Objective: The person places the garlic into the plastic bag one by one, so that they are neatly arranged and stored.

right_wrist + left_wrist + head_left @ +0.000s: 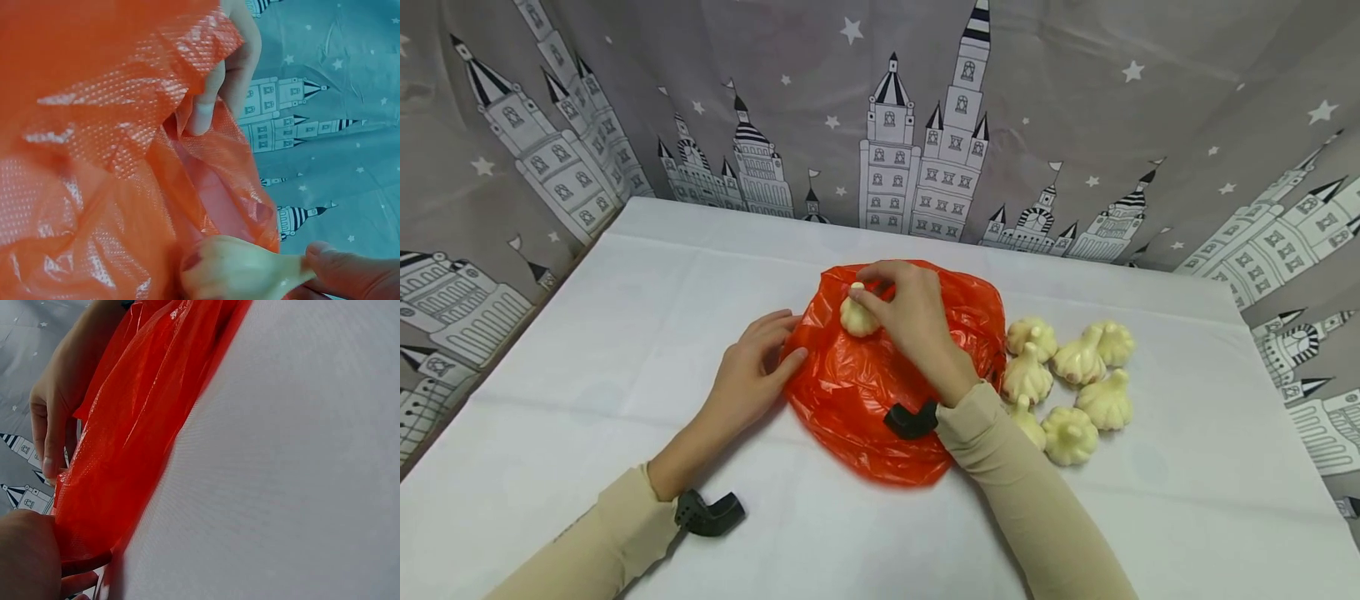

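Note:
A crinkled red plastic bag (872, 400) lies on the white-covered table. At its left edge my left hand (751, 371) grips the bag's rim; in the right wrist view the thumb (201, 117) lies inside the mouth and the fingers outside. My right hand (919, 317) reaches over the bag and pinches a garlic bulb (857, 317) by its stem. That bulb (234, 269), pale with a purplish patch, is at the bag's mouth in the right wrist view. The left wrist view shows the bag (125, 456) between both hands; the bulb is mostly hidden there.
Several more garlic bulbs (1078, 358) lie in a cluster right of the bag, beside the right forearm. A grey curtain (820, 108) printed with castles and stars hangs behind the table (700, 275). Black devices (707, 512) are worn at both wrists.

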`<move>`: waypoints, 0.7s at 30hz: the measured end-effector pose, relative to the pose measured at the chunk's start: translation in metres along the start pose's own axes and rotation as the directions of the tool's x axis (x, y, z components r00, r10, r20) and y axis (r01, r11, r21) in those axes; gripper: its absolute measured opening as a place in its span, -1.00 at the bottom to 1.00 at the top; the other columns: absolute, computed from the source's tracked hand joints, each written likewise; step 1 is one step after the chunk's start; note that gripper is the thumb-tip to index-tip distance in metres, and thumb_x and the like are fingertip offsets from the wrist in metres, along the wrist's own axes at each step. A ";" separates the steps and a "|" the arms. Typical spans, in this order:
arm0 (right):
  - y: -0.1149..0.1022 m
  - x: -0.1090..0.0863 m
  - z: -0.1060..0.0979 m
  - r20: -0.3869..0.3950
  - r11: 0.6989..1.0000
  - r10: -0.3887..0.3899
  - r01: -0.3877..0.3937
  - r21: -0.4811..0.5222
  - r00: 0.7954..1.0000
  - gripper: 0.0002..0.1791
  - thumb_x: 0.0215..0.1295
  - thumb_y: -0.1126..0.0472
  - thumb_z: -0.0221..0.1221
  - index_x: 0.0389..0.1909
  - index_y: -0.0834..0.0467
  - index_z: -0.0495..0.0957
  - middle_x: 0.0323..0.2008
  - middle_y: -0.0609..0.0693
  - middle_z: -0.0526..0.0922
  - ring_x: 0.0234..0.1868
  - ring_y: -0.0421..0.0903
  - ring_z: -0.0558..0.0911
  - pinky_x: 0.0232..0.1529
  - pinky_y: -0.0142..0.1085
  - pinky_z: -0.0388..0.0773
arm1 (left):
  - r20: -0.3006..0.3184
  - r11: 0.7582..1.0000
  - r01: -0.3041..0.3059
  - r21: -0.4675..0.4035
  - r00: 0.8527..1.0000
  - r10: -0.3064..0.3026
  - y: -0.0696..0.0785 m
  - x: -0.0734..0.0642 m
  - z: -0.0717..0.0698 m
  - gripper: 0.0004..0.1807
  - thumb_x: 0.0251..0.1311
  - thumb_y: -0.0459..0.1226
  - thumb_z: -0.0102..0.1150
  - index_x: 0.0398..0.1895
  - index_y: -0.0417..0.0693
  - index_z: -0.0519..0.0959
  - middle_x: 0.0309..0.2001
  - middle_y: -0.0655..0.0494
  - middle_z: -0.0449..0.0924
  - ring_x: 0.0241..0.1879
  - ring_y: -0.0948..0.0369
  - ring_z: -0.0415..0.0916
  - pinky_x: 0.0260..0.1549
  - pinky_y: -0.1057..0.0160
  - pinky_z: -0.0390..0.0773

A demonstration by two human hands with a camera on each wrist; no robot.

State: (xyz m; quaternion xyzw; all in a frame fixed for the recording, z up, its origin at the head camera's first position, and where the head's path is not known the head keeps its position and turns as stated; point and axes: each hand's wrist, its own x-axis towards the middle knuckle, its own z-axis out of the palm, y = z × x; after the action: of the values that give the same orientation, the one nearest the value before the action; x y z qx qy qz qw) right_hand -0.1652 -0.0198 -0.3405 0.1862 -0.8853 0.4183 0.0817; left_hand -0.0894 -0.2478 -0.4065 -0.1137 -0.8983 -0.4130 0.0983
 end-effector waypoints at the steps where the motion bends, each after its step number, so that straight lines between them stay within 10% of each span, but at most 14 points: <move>1: 0.000 -0.001 -0.001 0.003 1.000 0.001 -0.001 -0.002 1.000 -0.74 0.33 0.12 0.45 -0.03 0.13 0.81 -0.18 0.00 0.85 -0.27 -0.08 0.66 -0.23 -0.29 0.60 | 0.001 1.000 -0.001 -0.001 1.000 0.001 0.000 0.000 0.000 -0.85 0.41 -0.29 0.27 -0.13 -0.21 0.71 0.35 -0.18 0.59 0.51 -0.12 0.33 0.48 -0.32 0.28; 21: -0.003 -0.003 -0.013 -0.022 0.998 -0.056 0.057 0.025 0.998 -0.74 0.33 0.13 0.45 -0.07 0.19 0.80 -0.20 0.03 0.85 -0.30 -0.09 0.73 -0.23 -0.27 0.66 | 0.000 1.000 0.003 0.024 1.000 -0.003 0.000 0.000 0.001 -0.84 0.40 -0.29 0.28 -0.12 -0.21 0.71 0.34 -0.18 0.59 0.50 -0.12 0.35 0.47 -0.33 0.30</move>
State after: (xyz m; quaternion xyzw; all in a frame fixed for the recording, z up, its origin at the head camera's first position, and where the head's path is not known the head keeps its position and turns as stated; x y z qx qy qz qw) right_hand -0.1615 -0.0109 -0.3310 0.2077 -0.8732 0.4292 0.1006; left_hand -0.0891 -0.2470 -0.4071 -0.1113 -0.9033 -0.4024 0.0991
